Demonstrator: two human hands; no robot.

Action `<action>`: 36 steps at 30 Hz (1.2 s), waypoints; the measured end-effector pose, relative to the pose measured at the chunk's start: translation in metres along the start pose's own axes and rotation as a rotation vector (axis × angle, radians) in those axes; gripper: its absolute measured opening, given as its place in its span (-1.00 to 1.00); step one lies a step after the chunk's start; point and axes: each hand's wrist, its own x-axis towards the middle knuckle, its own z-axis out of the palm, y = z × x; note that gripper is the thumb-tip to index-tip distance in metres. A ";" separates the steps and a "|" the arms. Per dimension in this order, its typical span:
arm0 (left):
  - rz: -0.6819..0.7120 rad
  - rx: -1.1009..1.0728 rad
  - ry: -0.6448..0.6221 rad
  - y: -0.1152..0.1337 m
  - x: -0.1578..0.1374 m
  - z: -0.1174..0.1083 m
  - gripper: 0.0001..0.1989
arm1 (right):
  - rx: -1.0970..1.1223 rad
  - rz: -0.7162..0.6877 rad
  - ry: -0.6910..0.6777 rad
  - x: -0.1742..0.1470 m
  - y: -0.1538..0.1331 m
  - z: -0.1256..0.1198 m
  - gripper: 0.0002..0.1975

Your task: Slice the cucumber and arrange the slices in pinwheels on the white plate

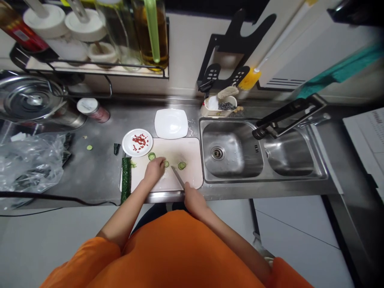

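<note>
My right hand [195, 201] is closed round the handle of a kitchen knife [178, 177], its blade slanting up and left over a white cutting board [192, 149]. My left hand [154, 171] has its fingers drawn together at a small cucumber slice [167, 163], close to the knife tip. More cucumber slices [182, 165] lie right of the blade, and others [151, 156] sit just above my left hand. Along the board's left edge lies a long dark green cucumber piece [126, 180]. A round white plate [128, 137] with chopped red bits overlaps the board's upper left corner.
Behind the board is a square white plate [171, 124]. A double steel sink [234, 160] with a black faucet [288, 116] adjoins it on the right. Left are a cucumber end [117, 149], a jar [93, 110], a plastic bag [33, 164] and a lidded pot [36, 100].
</note>
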 end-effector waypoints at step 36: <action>-0.018 -0.099 0.180 -0.011 -0.024 0.028 -0.75 | -0.152 -0.059 0.098 0.014 -0.026 -0.005 -0.69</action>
